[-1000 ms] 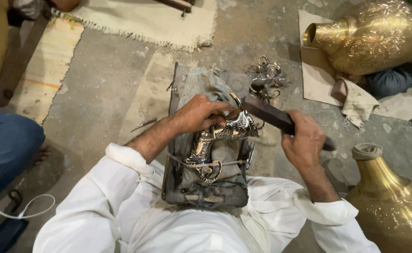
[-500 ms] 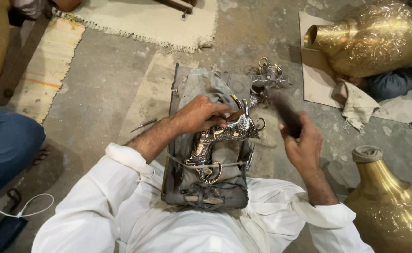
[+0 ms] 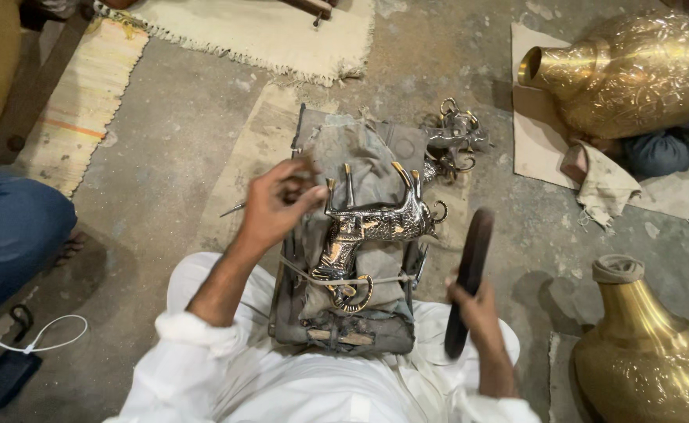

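Note:
A shiny brass animal figure (image 3: 376,227) lies legs-up on a grey padded work block (image 3: 352,258), tied down with a cord. My left hand (image 3: 278,205) hovers just left of the figure, fingers pinched together on a thin tool that is hard to make out. My right hand (image 3: 473,305) grips the lower end of a dark wooden mallet (image 3: 468,274), held upright to the right of the block, clear of the figure.
Another small metal figure (image 3: 454,141) lies behind the block. A large brass vase (image 3: 634,70) lies at top right, another brass vase (image 3: 650,352) stands at bottom right. A person's blue-clad leg (image 3: 7,235) is left, with a phone and white cable (image 3: 15,352).
My left hand has lifted off the figure and moved left. My right hand has pulled the mallet back from the figure and swung it upright, lower and to the right.

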